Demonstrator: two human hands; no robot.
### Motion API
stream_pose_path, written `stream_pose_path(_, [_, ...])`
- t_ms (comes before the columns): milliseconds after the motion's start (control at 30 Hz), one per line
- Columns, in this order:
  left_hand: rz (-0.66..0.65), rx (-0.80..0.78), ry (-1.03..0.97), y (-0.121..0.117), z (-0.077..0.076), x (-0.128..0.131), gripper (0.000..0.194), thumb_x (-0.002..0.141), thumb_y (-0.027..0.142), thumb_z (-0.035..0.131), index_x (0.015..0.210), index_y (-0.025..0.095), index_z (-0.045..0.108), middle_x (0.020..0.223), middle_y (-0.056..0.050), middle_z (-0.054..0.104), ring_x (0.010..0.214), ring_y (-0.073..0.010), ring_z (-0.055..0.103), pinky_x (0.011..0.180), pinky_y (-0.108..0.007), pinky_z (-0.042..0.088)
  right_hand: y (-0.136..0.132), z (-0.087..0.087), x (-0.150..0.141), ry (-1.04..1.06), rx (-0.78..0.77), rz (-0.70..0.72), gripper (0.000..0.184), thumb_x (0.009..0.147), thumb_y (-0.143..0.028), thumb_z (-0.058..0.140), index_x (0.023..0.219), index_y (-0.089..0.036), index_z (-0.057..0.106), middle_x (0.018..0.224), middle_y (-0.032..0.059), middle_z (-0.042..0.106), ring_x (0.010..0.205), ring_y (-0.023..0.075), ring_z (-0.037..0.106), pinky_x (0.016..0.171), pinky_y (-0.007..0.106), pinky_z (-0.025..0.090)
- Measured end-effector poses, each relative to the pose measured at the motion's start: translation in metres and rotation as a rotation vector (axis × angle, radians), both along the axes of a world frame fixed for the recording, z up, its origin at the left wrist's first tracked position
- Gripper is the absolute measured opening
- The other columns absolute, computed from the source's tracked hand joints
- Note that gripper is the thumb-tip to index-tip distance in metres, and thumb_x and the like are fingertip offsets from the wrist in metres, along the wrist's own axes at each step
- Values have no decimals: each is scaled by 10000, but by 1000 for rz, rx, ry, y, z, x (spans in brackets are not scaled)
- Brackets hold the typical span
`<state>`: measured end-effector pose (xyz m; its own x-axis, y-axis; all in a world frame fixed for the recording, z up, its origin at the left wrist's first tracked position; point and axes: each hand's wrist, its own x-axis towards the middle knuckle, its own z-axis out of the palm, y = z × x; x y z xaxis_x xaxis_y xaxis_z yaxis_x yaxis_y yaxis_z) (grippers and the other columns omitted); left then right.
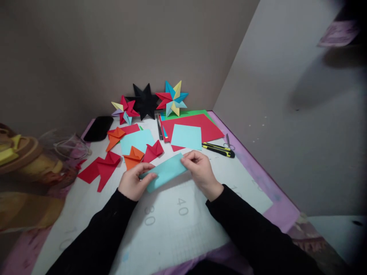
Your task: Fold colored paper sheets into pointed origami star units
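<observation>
A folded strip of light blue paper (166, 173) is held a little above the white mat, tilted up to the right. My left hand (136, 179) pinches its left end between thumb and fingers. At the right end, my right hand (200, 170) grips the upper corner, thumb in front. Just beyond the strip lie folded paper pieces: an orange one (133, 157), a red one (153, 151) and a larger red one (109, 168) to the left. A light blue square sheet (187, 136) rests on a red sheet (212, 128) behind my right hand.
Paper stars, one black (145, 101) and one multicoloured (172, 98), lean on the wall. A black phone (99, 128) lies at the back left. A yellow-black cutter (219, 150) and small scissors (228, 142) lie right. A yellow-brown container (28, 156) stands left.
</observation>
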<state>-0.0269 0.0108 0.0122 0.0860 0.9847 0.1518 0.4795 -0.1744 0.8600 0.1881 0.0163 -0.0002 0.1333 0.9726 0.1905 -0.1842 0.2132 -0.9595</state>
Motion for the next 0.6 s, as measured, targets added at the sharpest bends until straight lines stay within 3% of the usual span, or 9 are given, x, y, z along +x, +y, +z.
stream_pose_path(200, [-22, 17, 49, 1, 3, -2, 218, 664, 381, 686, 810, 220, 692, 739, -10, 703, 665, -183, 619, 639, -272, 484, 0, -1, -1, 21, 6, 4, 235, 692, -258, 703, 583, -191, 507, 697, -7, 601, 638, 131, 534, 614, 270, 421])
stream_pose_path(400, [-27, 2, 57, 3, 5, -3, 210, 642, 384, 699, 785, 231, 708, 717, -7, 703, 638, -184, 606, 631, -271, 482, -1, 4, -2, -2, -41, 55, 208, 698, -287, 696, 862, -215, 591, 679, -27, 555, 608, 118, 497, 568, 242, 396])
stream_pose_path(600, [20, 41, 13, 0, 3, 1, 196, 620, 370, 715, 762, 236, 705, 687, -1, 684, 600, -164, 572, 575, -252, 453, -1, 2, 0, -138, -47, 9, 170, 732, -343, 667, 673, -194, 612, 659, -8, 564, 616, 132, 482, 577, 258, 390])
